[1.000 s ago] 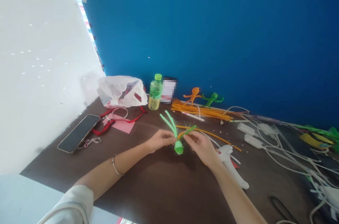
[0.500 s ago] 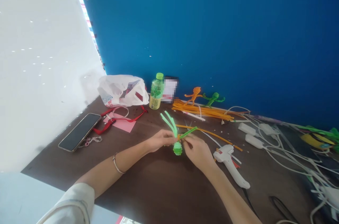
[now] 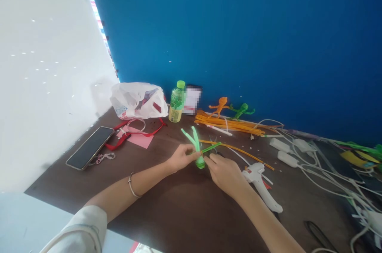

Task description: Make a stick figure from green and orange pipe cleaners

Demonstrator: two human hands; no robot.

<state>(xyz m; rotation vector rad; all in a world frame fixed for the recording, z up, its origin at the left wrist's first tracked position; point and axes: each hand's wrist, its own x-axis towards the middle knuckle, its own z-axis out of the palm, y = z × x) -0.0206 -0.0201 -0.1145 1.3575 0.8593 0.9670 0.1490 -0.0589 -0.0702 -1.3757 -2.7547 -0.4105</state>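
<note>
Above the middle of the table, both hands hold a small light-green pipe-cleaner figure (image 3: 200, 162). Its coiled round end points down towards me, and long pale-green strands stick up away from me. My left hand (image 3: 183, 158) pinches it from the left, thumb across its middle. My right hand (image 3: 223, 171) has its fingers closed against its right side, where a darker green pipe cleaner (image 3: 212, 147) slants out to the right. A bit of orange shows at the joint. The fingertips partly hide the figure.
Behind lie a bundle of orange pipe cleaners (image 3: 229, 124), an orange figure (image 3: 221, 105) and a green figure (image 3: 243, 110). A white glue gun (image 3: 262, 185) rests beside my right forearm. Left are a phone (image 3: 89, 147), plastic bag (image 3: 139, 99) and bottle (image 3: 177, 101). White cables (image 3: 319, 169) tangle at right.
The figure has tilted slightly, its round end less visible and its pale strands closer together. My right fingers have shifted over its side. The left hand has turned a little.
</note>
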